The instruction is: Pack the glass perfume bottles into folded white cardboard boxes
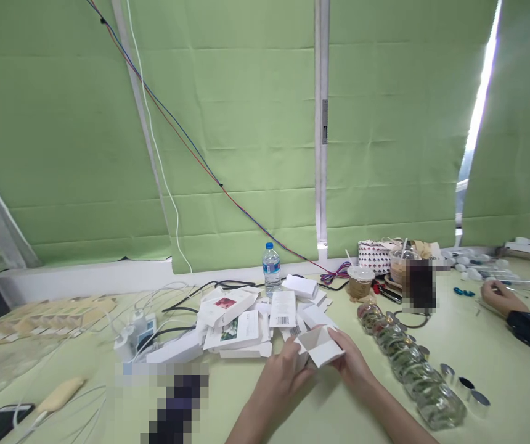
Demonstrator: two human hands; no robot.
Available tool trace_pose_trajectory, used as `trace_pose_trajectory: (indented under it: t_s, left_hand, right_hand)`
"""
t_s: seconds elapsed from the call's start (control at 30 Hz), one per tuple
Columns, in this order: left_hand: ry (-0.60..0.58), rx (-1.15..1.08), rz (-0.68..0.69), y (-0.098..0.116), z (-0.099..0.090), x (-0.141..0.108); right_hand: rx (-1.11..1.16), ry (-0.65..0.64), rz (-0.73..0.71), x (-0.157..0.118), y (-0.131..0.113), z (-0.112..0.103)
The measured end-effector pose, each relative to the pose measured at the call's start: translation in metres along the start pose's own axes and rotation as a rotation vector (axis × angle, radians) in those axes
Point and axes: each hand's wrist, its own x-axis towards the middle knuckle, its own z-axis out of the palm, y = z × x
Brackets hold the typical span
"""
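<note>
My left hand (287,365) and my right hand (349,356) hold a small white box (321,350) between them over the table. Its near end is open, with a flap folded out toward me, and the inside looks bare. The left fingers wrap the box's left side; the right fingers grip its right edge. Just beyond lies a heap of flat white cartons (240,330), some with printed pictures or a barcode. To the right of my hands runs a slanting row of clear glass bottles (415,370), with several silver caps (479,402) alongside.
A water bottle (271,270) stands behind the cartons, near a takeaway cup (360,282). Chargers and cables (129,339) lie on the left, with a phone (1,425). At far right is another person's hand (500,298) by blue scissors (463,291).
</note>
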Motion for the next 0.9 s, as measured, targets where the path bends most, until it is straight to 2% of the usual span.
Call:
trace_pose_trajectory:
  t_s: [0.13, 0.3, 0.4, 0.5, 0.63, 0.73, 0.8, 0.9]
  left_hand:
    - [-0.040, 0.086, 0.079, -0.011, 0.008, -0.004]
    - [-0.006, 0.021, -0.005, -0.013, 0.005, 0.000]
    - [0.011, -0.098, -0.078, -0.011, 0.001, 0.002]
    - [0.007, -0.128, -0.052, -0.015, -0.001, 0.001]
    - [-0.020, -0.145, 0.112, -0.017, -0.003, -0.001]
    - [-0.114, -0.295, 0.165, -0.004, -0.009, -0.001]
    - [-0.183, -0.397, 0.133, 0.008, -0.013, 0.000]
    - [-0.258, -0.463, -0.042, 0.022, -0.015, 0.004]
  right_hand:
    - [0.132, -0.049, 0.033, 0.000, -0.002, -0.003]
    - [0.395, -0.161, 0.139, 0.002, 0.000, -0.008]
    - [0.452, -0.216, 0.160, 0.002, 0.002, -0.010]
    - [0.472, -0.222, 0.145, 0.002, 0.002, -0.010]
    - [0.452, -0.180, 0.163, 0.003, 0.000, -0.010]
    - [0.356, -0.133, 0.160, 0.002, -0.001, -0.010]
    - [0.276, -0.131, 0.142, 0.001, -0.001, -0.009]
    - [0.182, -0.154, 0.130, 0.001, 0.001, -0.008]
